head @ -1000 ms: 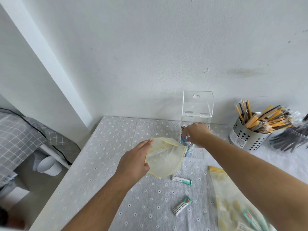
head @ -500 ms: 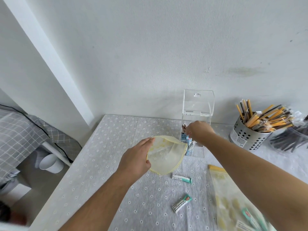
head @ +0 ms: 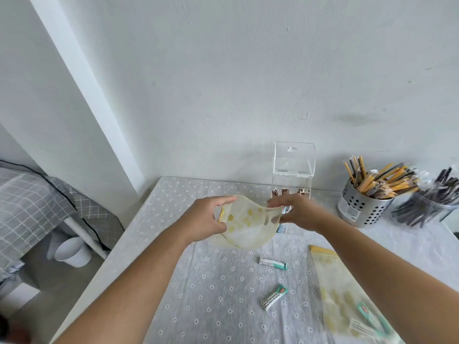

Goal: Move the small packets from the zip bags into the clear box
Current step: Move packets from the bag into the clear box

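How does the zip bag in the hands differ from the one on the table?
The held bag is lifted and bent between left hand and right hand; the lying bag rests flat on the table. The held bag looks empty; the lying bag holds packets. Both are translucent, yellow-spotted.

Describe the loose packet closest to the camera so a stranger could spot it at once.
On the grey daisy-print tablecloth, in front of the clear box, two loose packets lie left of the flat zip bag. Take the nearer packet: it lies tilted, white with a teal end bearing a red logo, whereas the farther packet lies almost level.
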A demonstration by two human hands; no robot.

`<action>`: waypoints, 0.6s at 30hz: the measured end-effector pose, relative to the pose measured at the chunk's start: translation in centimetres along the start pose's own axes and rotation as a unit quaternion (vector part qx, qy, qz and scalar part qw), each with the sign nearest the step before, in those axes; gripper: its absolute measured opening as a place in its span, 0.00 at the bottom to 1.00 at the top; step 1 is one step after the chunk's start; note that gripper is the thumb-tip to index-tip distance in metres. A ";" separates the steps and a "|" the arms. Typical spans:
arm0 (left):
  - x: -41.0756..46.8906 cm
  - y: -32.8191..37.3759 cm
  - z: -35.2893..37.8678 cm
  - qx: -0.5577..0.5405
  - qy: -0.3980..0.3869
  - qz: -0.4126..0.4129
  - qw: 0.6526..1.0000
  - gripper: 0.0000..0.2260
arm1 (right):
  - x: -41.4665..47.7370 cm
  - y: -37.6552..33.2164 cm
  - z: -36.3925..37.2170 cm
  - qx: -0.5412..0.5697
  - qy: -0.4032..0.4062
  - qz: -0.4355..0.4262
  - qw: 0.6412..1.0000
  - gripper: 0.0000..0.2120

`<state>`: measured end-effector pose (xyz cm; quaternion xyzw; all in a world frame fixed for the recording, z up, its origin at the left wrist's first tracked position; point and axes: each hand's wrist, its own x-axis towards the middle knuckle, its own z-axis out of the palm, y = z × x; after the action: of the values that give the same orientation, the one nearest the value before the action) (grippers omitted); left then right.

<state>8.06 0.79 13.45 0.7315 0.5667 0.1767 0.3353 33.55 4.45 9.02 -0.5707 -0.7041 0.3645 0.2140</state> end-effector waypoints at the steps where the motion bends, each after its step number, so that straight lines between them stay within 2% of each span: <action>1: -0.1 -0.5 -0.3 -0.025 -0.002 0.000 1.000 0.27 | 0.0 -0.2 0.3 0.040 0.006 0.003 0.999 0.14; 3: -0.4 -1.5 -0.8 -0.092 0.011 -0.001 0.996 0.21 | -0.2 -0.8 1.1 0.138 0.007 0.009 0.990 0.06; 5: -0.9 -2.5 -1.0 -0.182 0.052 -0.017 0.982 0.17 | -0.2 -1.2 1.8 0.182 0.017 0.017 0.983 0.06; 6: -1.2 -3.1 -1.1 -0.229 0.070 -0.030 0.970 0.19 | -0.3 -1.4 2.1 0.201 0.025 0.025 0.979 0.05; 8: -2.0 -4.7 -1.2 -0.286 0.071 -0.051 0.954 0.31 | -0.2 -1.9 2.9 0.260 0.029 0.043 0.964 0.03; 9: -2.2 -5.5 -0.9 -0.289 0.056 -0.065 0.954 0.37 | -0.2 -2.0 3.2 0.293 0.026 0.052 0.954 0.03; 10: -2.6 -6.5 -0.4 -0.285 0.040 -0.085 0.954 0.39 | -0.1 -2.2 3.7 0.324 0.019 0.065 0.944 0.03; 11: -2.8 -7.3 0.2 -0.281 0.030 -0.109 0.953 0.35 | -0.1 -2.3 4.2 0.351 0.015 0.080 0.933 0.03; 14: -2.9 -9.6 2.1 -0.308 0.068 -0.176 0.933 0.10 | 0.1 -2.3 6.4 0.386 0.001 0.126 0.914 0.04; 15: -2.9 -10.4 2.5 -0.316 0.089 -0.187 0.926 0.07 | 0.2 -2.2 7.4 0.381 0.002 0.142 0.914 0.04; 18: -3.1 -12.2 3.6 -0.341 0.132 -0.211 0.907 0.09 | 0.5 -1.4 10.2 0.349 0.040 0.185 0.918 0.05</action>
<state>0.78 -1.57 2.90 0.4058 0.6522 0.3788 0.5162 25.22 2.09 3.45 -0.5938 -0.4047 0.5969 0.3569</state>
